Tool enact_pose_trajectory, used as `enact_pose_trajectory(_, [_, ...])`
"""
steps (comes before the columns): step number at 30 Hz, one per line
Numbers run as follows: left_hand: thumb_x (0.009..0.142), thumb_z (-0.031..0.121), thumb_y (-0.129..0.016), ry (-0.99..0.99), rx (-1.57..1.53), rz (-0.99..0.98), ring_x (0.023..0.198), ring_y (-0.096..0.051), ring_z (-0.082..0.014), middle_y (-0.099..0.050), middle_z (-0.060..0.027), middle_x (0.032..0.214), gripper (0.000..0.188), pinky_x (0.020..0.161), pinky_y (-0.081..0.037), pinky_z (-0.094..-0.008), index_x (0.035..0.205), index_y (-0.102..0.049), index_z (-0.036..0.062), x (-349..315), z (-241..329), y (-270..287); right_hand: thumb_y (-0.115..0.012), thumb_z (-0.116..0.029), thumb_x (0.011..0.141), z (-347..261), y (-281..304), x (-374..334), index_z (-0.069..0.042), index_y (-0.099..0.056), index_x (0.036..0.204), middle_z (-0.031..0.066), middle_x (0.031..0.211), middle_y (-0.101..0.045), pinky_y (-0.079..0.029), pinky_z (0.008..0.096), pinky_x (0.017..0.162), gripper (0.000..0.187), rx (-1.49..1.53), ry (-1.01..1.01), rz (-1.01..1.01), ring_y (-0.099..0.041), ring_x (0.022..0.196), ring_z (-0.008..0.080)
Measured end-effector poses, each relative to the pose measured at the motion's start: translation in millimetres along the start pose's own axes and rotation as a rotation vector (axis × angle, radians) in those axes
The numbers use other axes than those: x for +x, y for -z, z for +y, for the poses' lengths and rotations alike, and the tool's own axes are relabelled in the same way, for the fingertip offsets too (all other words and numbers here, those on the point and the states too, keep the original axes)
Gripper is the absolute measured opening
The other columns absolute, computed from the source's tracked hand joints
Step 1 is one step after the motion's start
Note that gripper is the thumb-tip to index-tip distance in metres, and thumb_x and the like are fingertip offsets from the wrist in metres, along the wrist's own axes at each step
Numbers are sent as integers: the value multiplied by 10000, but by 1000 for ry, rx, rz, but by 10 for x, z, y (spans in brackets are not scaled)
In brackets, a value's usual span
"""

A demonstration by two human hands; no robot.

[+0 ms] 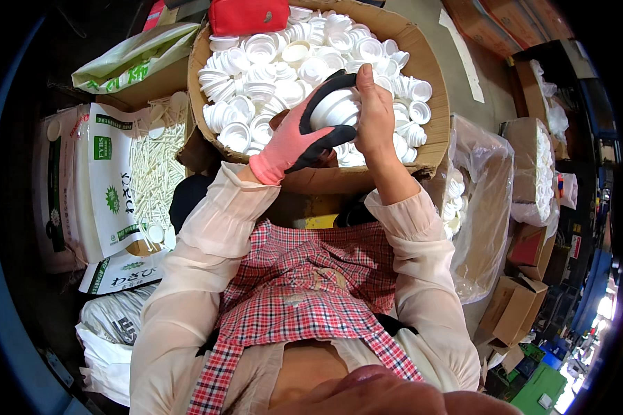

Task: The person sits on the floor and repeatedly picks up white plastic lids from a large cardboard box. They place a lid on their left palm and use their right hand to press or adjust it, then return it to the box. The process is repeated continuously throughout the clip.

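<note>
My left hand (294, 138), in a pink glove with black palm and fingers, curls its thumb and fingers round a white stepped plastic cap (336, 111). My bare right hand (376, 114) closes on the cap's right side, its other fingers mostly hidden behind it. Both hands are over the near part of a large cardboard box (429, 62). Heaped inside that box are many similar white plastic caps (259, 50), some lying on their sides and some facing up. Whether the held piece is one cap or several nested together, I cannot tell.
A red pouch (249, 15) lies at the box's far left rim. To the left, thin white sticks (160, 162) fill a carton lined with a printed bag (111, 180). Clear plastic lines another carton (488, 207) on the right. Smaller cardboard boxes (511, 310) stand beyond it.
</note>
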State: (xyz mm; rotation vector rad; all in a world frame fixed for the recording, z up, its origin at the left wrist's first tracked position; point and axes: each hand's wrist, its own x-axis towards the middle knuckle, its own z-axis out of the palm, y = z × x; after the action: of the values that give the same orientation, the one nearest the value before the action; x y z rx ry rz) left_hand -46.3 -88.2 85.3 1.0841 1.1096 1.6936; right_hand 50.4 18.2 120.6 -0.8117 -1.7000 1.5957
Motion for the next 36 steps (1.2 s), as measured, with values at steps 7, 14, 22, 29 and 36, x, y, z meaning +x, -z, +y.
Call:
enact_pose_trajectory(7, [908,171,-586,107,-1128,-113,1242,-482,-310,-456,-122,1380,578,1044,-408,-510,1431,-353,92,178,-1,187,-542,-408,941,35,384,160,6,-437,1317,162,1243,-556,-449,375,963,569,351,55,-325,-543,1122,220])
enact_pose_trajectory(14, [965,524,-362,92,-407,-14,1312,-399,-321,-381,-161,1448,700,1106,-300,-466,1459,-276,36,184,-61,26,-769,-87,775,122,415,-82,-27,-493,1281,95,1185,-576,-485,317,893,579,82,118,-372,-576,1051,177])
enact_pose_trajectory(22, [850,95,-689,-355,224,61,1104,-564,-259,-513,-125,1201,413,926,-545,-399,1216,-517,13,166,-375,369,-705,-119,843,446,578,92,-1,-608,1125,87,1044,-648,-503,301,793,321,-137,177,-162,-612,948,172])
enact_pose_trajectory(29, [790,30,-735,239,-260,334,997,-593,-205,-562,-102,1123,483,820,-575,-344,1199,-485,-28,128,-84,477,-735,-254,804,1336,461,15,6,-645,895,141,929,-655,-484,340,776,290,-914,-18,-615,-629,858,244])
enact_pose_trajectory(36, [713,162,-817,240,141,254,931,-591,-136,-638,-83,1038,545,817,-483,-273,1150,-566,-48,0,-27,520,-639,-58,881,560,463,66,3,-574,877,29,818,-610,-457,233,655,89,130,62,-307,-578,733,107])
